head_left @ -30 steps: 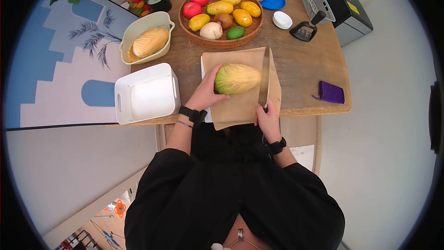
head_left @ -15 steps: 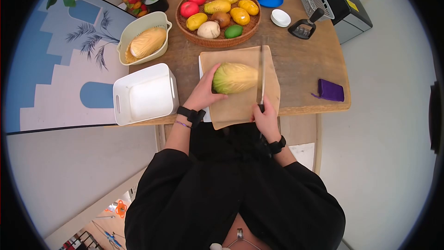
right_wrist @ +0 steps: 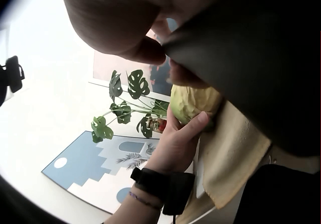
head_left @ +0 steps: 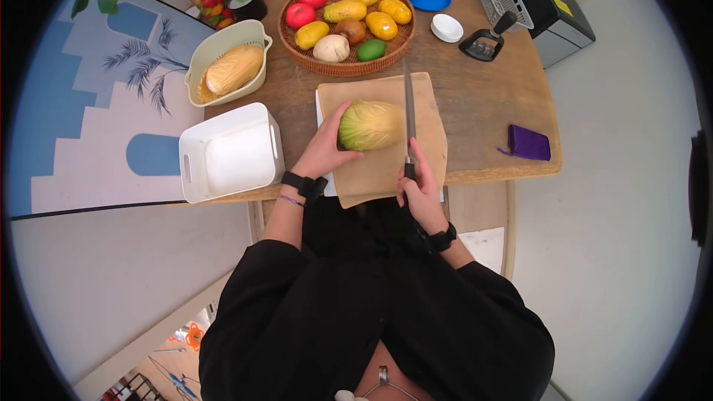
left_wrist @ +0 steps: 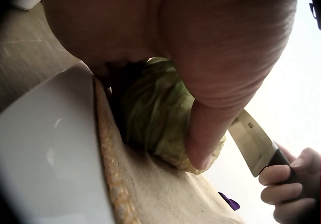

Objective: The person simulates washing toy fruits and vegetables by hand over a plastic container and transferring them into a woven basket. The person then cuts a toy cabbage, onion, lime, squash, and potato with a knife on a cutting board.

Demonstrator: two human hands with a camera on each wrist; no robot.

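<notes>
A napa cabbage (head_left: 369, 126), green at its left end and pale yellow at its right, lies on its side on a tan cutting board (head_left: 371, 178). My left hand (head_left: 324, 150) grips the green end, its thumb along the near side. My right hand (head_left: 422, 191) holds a large knife (head_left: 409, 108) by its black handle, forefinger stretched toward the blade. The blade points away from me and overlaps the pale end of the cabbage in the head view. From the left wrist, the knife's blade (left_wrist: 252, 142) shows just beyond that end.
A white bin (head_left: 232, 154) stands left of the board, with a beige basket (head_left: 194, 67) holding another cabbage behind it. Farther back is a wicker tray (head_left: 345, 69) of fruit. A white bowl (head_left: 447, 28), a black-handled tool (head_left: 483, 46) and a purple pouch (head_left: 529, 142) lie to the right.
My right hand has brought the knife leftward, from beside the cabbage to its pale end. The left hand keeps its grip on the cabbage.
</notes>
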